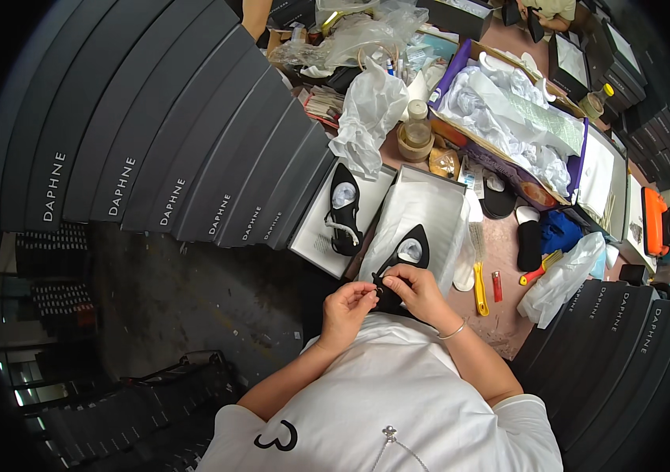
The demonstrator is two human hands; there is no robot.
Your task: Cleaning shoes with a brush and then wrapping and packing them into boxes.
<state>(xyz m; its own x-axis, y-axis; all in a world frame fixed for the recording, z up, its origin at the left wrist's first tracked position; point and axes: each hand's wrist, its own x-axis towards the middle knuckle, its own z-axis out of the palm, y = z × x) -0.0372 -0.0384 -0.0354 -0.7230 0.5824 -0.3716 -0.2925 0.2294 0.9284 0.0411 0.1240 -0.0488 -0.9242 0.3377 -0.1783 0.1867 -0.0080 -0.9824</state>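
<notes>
Left hand (pixel 348 303): fingers curled, thumb and forefinger pinched together on a small dark part at the heel end of the black shoe; what exactly is pinched is too small to tell
Right hand (pixel 416 287): fingers closed on the same heel end, fingertips touching those of the left hand; bracelet at the wrist
Black shoe (pixel 404 256): pointed toe directed away from the grip, pale insole showing, heel end inside the two-handed pinch
Open box (pixel 429 206): under the shoe, just beyond the grip, lined with white tissue
Second black shoe (pixel 344 208): beyond the grip and to its left, lying on a box lid, well apart from both hands
Yellow tool (pixel 480 293): right of the grip, on the table, beside a red lighter (pixel 497 286)
</notes>
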